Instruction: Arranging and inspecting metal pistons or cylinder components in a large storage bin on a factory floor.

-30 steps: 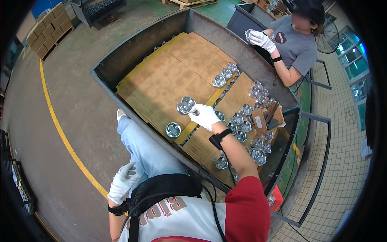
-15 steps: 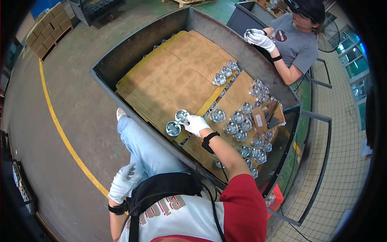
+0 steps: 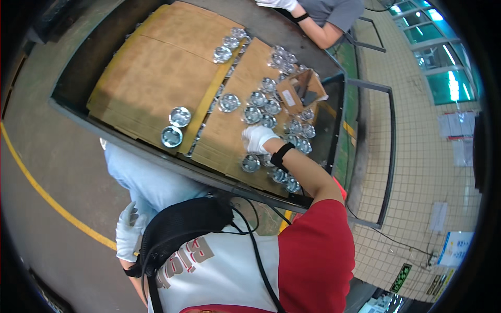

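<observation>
My right hand (image 3: 257, 139), in a white glove, is bent downward over the right-hand cardboard sheet (image 3: 216, 143), among several shiny metal pistons. One piston (image 3: 250, 163) lies just below it and another piston (image 3: 268, 121) just above. Its fingertips are hidden, so whether it grips anything cannot be made out. Two pistons (image 3: 179, 117) stand side by side near the lower corner of the left cardboard sheet (image 3: 151, 68). Also gloved in white, my left hand (image 3: 129, 229) hangs by my leg, fingers apart and holding nothing.
A grey metal bin (image 3: 73, 107) with raised walls surrounds the sheets. In it, a small cardboard box (image 3: 301, 91) holds dark pieces beside the pistons. A short row of pistons (image 3: 222, 54) stands farther back. Across the bin is a co-worker's arm (image 3: 310, 23); a metal handle (image 3: 391, 156) juts out right.
My right hand has let go of the piston on the left sheet and moved right to the other pistons. The view has shifted; my left hand stays by my leg.
</observation>
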Action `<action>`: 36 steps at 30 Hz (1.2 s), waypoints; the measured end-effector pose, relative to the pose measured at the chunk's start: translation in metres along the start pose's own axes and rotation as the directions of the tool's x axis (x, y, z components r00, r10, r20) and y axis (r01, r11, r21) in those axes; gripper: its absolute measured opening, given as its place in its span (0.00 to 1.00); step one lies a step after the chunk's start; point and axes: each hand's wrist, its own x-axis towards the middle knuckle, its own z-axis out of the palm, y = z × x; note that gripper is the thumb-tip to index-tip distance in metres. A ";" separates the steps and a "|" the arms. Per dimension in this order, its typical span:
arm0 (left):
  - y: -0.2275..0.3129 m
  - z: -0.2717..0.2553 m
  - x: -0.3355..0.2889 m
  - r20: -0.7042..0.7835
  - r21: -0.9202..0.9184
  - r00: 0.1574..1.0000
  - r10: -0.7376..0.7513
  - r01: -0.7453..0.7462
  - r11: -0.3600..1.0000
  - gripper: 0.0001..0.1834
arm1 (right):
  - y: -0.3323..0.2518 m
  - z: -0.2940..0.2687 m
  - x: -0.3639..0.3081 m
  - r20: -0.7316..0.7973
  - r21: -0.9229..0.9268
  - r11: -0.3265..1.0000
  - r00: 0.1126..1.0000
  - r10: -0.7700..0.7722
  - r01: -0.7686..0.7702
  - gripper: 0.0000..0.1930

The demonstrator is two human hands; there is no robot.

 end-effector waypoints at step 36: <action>0.119 -0.021 0.018 -0.065 -0.201 0.823 0.565 -0.565 0.800 0.26 | -0.143 -0.067 0.029 -0.410 0.909 -0.366 0.595 -0.691 0.201 0.17</action>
